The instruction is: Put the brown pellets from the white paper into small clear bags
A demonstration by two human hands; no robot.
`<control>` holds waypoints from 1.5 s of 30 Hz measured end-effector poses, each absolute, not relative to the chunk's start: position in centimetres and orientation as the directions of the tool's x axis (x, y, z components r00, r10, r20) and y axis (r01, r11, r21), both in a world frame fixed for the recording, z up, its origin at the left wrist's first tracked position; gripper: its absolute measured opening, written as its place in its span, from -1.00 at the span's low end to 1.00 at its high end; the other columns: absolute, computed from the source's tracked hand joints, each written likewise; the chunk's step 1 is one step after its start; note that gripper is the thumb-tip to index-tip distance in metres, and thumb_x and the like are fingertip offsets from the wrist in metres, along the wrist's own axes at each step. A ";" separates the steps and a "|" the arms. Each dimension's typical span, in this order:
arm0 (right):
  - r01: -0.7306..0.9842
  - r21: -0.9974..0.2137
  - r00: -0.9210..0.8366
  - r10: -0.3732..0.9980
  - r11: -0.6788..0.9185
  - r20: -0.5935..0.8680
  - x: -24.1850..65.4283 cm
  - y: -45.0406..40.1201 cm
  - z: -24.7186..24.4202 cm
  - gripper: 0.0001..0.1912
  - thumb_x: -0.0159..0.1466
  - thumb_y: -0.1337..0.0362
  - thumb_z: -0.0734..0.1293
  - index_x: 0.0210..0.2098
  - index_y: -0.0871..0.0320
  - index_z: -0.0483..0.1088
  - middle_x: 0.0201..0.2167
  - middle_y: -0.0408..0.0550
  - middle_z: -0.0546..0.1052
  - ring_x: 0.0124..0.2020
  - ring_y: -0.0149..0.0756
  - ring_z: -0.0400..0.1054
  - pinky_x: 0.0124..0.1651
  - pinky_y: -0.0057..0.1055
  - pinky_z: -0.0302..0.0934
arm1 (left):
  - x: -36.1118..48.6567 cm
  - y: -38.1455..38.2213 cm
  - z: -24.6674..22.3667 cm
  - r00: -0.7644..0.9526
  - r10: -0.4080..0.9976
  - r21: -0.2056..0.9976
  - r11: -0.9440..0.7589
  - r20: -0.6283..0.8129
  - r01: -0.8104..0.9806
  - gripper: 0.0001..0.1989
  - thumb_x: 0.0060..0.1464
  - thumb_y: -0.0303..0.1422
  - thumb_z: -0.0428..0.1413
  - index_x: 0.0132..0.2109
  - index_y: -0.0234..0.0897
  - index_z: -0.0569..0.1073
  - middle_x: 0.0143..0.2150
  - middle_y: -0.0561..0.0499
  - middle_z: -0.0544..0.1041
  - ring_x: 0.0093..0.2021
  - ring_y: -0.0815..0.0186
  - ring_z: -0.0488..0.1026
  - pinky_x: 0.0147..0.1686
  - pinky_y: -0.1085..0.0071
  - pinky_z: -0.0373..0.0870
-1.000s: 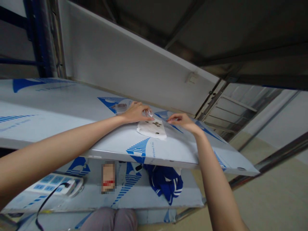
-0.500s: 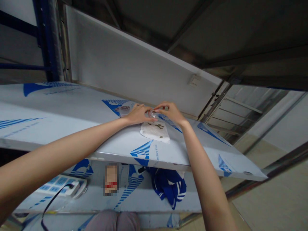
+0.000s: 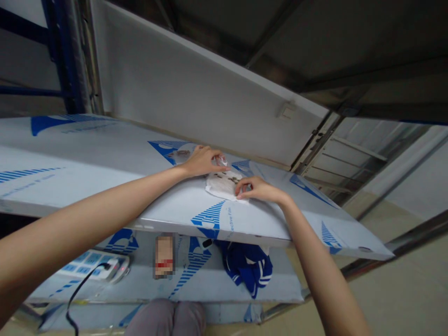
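Observation:
A white cloth or paper (image 3: pixel 220 186) lies on the film-covered tabletop (image 3: pixel 168 200), with several small dark pieces (image 3: pixel 235 179) on it. My left hand (image 3: pixel 206 161) is at its far left edge, fingers closed on a small clear plastic bag (image 3: pixel 221 161). Over the right part of the white sheet is my right hand (image 3: pixel 254 188), thumb and fingertips pinched at its surface. Whatever lies between those fingertips is too small to make out. Another clear bag with brownish contents (image 3: pixel 180 154) rests left of my left hand.
On the lower shelf are a white power strip (image 3: pixel 94 266) with a black cable (image 3: pixel 79 289), a blurred-out box (image 3: pixel 164 256) and a blue cloth with white stripes (image 3: pixel 248 266). Behind the tabletop stands a wall panel (image 3: pixel 196 98); a metal post (image 3: pixel 315 140) rises at the right.
My right hand has moved from beside the clear bag, down and nearer, to the right part of the white sheet. My left hand stays at the bag. The view has shifted slightly.

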State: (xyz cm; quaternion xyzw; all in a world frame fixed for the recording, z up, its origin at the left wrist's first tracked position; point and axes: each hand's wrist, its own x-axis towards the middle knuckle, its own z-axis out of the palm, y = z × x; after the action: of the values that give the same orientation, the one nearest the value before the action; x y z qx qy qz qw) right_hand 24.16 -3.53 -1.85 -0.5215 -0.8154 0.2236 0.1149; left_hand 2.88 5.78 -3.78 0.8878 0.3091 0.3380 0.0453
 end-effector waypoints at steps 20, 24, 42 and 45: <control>0.763 -0.486 -0.247 0.887 0.427 0.391 22.0 0.3 0.4 -0.83 0.14 0.21 0.34 -0.36 0.16 0.51 -0.29 -0.01 0.57 -0.25 -0.26 0.39 -0.15 -0.32 0.18 | 3.0 5.7 -4.0 0.605 0.563 0.218 -0.807 0.563 0.549 -0.46 0.00 0.06 0.07 -0.05 -0.26 0.48 -0.09 -0.10 0.54 0.00 0.07 0.38 0.05 0.15 0.10; 0.803 -0.438 -0.232 0.888 0.405 0.396 20.6 0.7 0.0 -0.79 0.20 0.16 0.31 -0.32 0.12 0.54 -0.26 0.00 0.58 -0.24 -0.23 0.41 -0.19 -0.33 0.18 | 3.1 5.8 -3.9 0.551 0.569 0.219 -0.790 0.611 0.573 -0.45 -0.03 0.08 0.07 -0.08 -0.26 0.48 -0.12 -0.10 0.54 -0.01 0.08 0.37 0.04 0.16 0.12; 0.598 -0.619 -0.157 0.832 0.509 0.533 21.6 1.8 -1.8 -0.85 0.10 0.21 0.37 -0.39 0.17 0.46 -0.27 0.01 0.51 -0.21 -0.25 0.38 -0.04 -0.25 0.21 | 3.1 5.7 -2.9 0.384 0.622 0.523 -0.783 0.683 0.337 -0.68 0.19 -0.18 -0.05 -0.14 -0.25 0.50 -0.09 -0.01 0.54 -0.06 0.25 0.41 0.03 0.31 0.20; 0.529 -0.658 -0.120 0.815 0.536 0.567 21.5 1.6 -1.4 -0.81 0.06 0.18 0.40 -0.40 0.17 0.46 -0.32 0.00 0.53 -0.23 -0.24 0.40 -0.06 -0.24 0.23 | 3.0 5.5 -2.3 0.314 0.610 0.496 -0.784 0.728 0.373 -0.73 0.16 -0.22 0.00 -0.28 -0.26 0.53 -0.23 0.02 0.57 -0.14 0.26 0.42 -0.03 0.33 0.23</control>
State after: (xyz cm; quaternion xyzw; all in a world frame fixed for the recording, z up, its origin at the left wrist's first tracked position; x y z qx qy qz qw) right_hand 21.55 1.57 -1.42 -0.4582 -0.7335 0.1489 0.4794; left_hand 3.04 5.45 -2.34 0.8018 0.3064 0.4991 0.1185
